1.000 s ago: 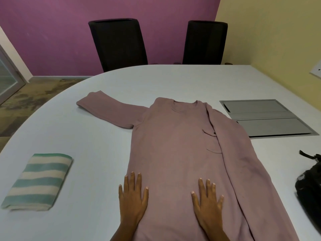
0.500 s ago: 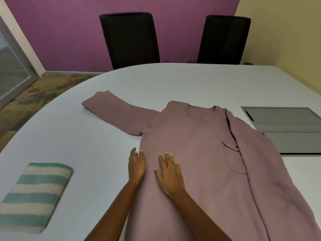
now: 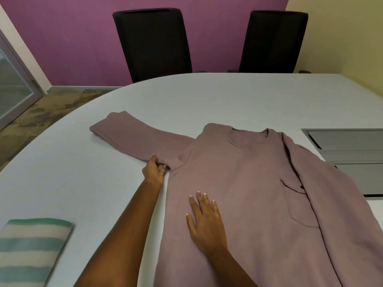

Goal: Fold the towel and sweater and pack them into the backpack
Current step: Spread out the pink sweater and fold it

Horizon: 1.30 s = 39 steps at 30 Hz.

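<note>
Head camera looks down at a pale grey table (image 3: 186, 96) with a pink-purple sweater (image 3: 238, 183) spread flat on it, the neck hole at the far end. One sleeve (image 3: 128, 135) sticks out to the left across the table. The other sleeve (image 3: 342, 204) is folded over the body and lies along the right side, next to a small chest pocket (image 3: 298, 206). The left hand (image 3: 154, 171) grips the sweater where the stuck-out sleeve meets the body. Its thumb is on top of the cloth and its fingers are curled under the edge. The right hand (image 3: 205, 222) lies flat on the lower part of the sweater, palm down, fingers straight and a little spread, holding nothing. A folded towel (image 3: 31, 251) with green and cream stripes sits on the near left of the table, well apart from the sweater and both hands. A grey panel (image 3: 352, 154) is set into the table top on the right, just beside the sweater. A black chair (image 3: 153, 42) and a second black chair (image 3: 271, 40) stand past the far edge of the table, in front of a purple wall (image 3: 62, 38).
</note>
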### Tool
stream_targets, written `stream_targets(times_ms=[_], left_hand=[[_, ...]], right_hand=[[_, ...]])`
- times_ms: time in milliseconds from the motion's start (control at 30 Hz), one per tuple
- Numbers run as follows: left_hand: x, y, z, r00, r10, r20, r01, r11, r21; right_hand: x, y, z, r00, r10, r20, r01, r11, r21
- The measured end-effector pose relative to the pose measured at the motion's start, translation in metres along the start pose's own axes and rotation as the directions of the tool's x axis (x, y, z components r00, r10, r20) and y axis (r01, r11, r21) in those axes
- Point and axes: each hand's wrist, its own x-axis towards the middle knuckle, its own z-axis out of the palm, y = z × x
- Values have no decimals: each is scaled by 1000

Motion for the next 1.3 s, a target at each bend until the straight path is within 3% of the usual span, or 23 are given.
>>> stream_targets(times_ms=[167, 233, 300, 367, 433, 467, 533, 567, 600, 667, 733, 800, 867, 933, 967, 1033, 1100, 1200, 1300], left_hand=[[5, 20, 17, 995, 65, 70, -75, 987, 143], [-5, 25, 30, 968, 170, 184, -213, 947, 241], [-21, 21, 43, 902, 273, 334, -385, 860, 336], [-38, 9, 45, 794, 360, 490, -574, 710, 408], [-60, -6, 38, 587, 429, 687, -799, 444, 406], [-72, -15, 34, 447, 393, 804, -893, 252, 374], [-88, -33, 23, 252, 149, 956, -962, -71, 265], [-96, -42, 17, 247, 13, 969, -960, -130, 247], [-104, -52, 7, 250, -94, 964, -957, -175, 231], [-110, -73, -14, 308, -172, 936, -936, -229, 267], [-101, -91, -41, 328, -189, 926, -899, -365, 244], [-92, -103, -54, 301, -179, 937, -935, -248, 253], [-96, -106, -52, 312, -199, 929, -945, -166, 282], [-101, -107, -45, 376, -112, 920, -926, -76, 369], [-104, -105, -40, 427, -67, 902, -903, 23, 429], [-107, -100, -32, 550, -12, 835, -810, 238, 536], [-106, -93, -23, 689, 11, 724, -662, 415, 624], [-102, -86, -11, 842, -11, 539, -399, 659, 637], [-96, -76, -5, 907, -100, 409, -119, 870, 478]], right_hand=[[1, 3, 3, 1000, -5, -6, 5, 999, 39], [2, 5, 4, 1000, -28, -10, 29, 995, 97], [1, 7, 5, 994, -32, -104, 60, 958, 280], [1, 8, -5, 989, 89, -118, -6, 825, 565], [7, 8, -16, 960, 272, -66, -114, 595, 796], [13, 9, -21, 926, 378, -10, -153, 398, 904], [24, 15, -31, 837, 527, 147, -135, -61, 989], [27, 22, -36, 771, 599, 214, -120, -192, 974], [28, 31, -41, 705, 666, 241, -104, -239, 965], [26, 50, -51, 579, 781, 233, -95, -220, 971], [19, 62, -65, 505, 861, 66, -142, 7, 990], [14, 67, -76, 569, 807, -157, -216, 330, 919], [21, 67, -80, 732, 622, -276, -214, 595, 774], [36, 65, -82, 867, 417, -273, -186, 780, 598], [45, 63, -84, 910, 345, -230, -193, 843, 502], [64, 62, -87, 948, 296, -116, -254, 924, 288], [78, 62, -93, 947, 321, -25, -314, 937, 150], [90, 66, -103, 932, 358, -47, -339, 913, 226], [84, 65, -106, 944, 290, -154, -222, 909, 353]])
